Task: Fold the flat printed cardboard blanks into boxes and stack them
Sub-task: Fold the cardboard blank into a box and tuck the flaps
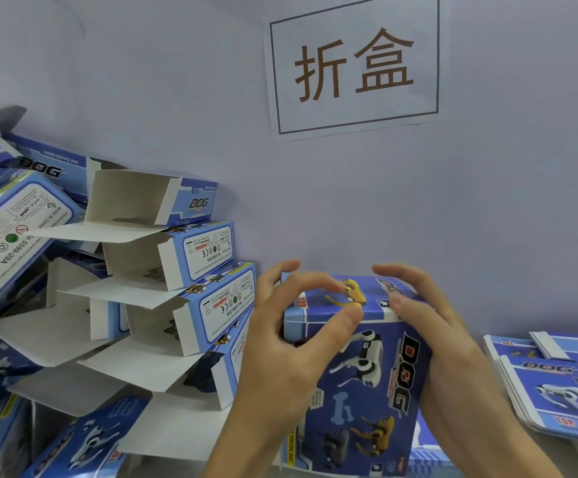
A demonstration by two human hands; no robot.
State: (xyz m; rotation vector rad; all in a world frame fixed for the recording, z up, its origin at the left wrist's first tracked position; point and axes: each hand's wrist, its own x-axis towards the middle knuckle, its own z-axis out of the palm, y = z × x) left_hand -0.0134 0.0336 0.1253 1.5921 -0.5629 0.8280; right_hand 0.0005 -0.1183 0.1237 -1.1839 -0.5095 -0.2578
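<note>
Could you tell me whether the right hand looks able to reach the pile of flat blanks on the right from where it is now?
Probably yes. The flat blanks lie beside the right hand with nothing between them, but that hand would first have to let go of the box.

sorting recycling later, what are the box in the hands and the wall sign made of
Box in hands: thin cardboard, it seems, with a glossy blue printed outside; folded boxes alongside show plain white insides.
Wall sign: likely plain matte paper, thin, lying flat on the wall.
</note>
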